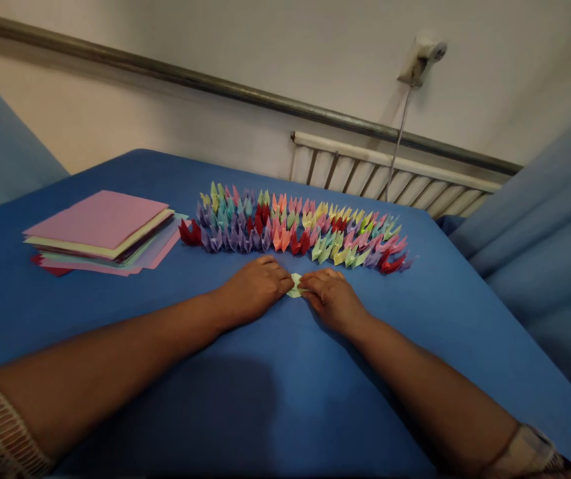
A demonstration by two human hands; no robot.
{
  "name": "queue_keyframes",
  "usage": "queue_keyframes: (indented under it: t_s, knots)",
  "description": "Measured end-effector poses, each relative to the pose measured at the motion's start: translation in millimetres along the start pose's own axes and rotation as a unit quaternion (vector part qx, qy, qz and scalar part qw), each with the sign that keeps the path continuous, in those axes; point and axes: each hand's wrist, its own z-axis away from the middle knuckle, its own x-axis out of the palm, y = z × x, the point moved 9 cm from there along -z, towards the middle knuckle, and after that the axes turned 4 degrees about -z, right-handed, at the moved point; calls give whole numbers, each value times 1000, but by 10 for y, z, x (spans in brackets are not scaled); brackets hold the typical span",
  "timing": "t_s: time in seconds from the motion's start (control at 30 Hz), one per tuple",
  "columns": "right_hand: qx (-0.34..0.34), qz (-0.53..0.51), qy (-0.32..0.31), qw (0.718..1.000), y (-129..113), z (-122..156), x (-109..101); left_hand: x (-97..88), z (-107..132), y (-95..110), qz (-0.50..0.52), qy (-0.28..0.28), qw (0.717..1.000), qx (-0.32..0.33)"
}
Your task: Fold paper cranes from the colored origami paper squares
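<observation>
A small piece of pale green folded paper [295,286] lies on the blue table between my two hands. At its left edge, my left hand [256,286] is closed, with the fingertips pressing on the paper. My right hand [334,297] is closed on the right edge, fingers bent and thumb below them. Parts of the paper are hidden under the fingers. Just beyond my hands stand several rows of folded paper cranes [285,229] in purple, red, green, yellow, orange and pink.
On the left lies a stack of coloured paper sheets [98,219], pink on top. The blue table [215,399] reaches toward a wall with a metal rail [205,76] and a white radiator [349,163]. Blue curtains [549,219] hang at the right side, with a cord [399,143] behind.
</observation>
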Motion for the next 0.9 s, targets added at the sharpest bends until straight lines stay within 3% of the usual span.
queue_keyframes:
  t_s: [0.13, 0.33, 0.6, 0.9]
  knots:
    - [9, -2, 7, 1000, 12, -18, -9, 65, -25, -40, -16, -37, 999, -28]
    - [34, 11, 14, 999, 53, -71, 35, 125, -63, -141, 70, -20, 993, -88]
    - [68, -40, 40, 996, 232, -108, 83, 238, -58, -350, 110, -3, 979, -172]
    - [123, -47, 74, 989, 297, -110, 51, 246, -46, -386, 122, 4, 975, -187]
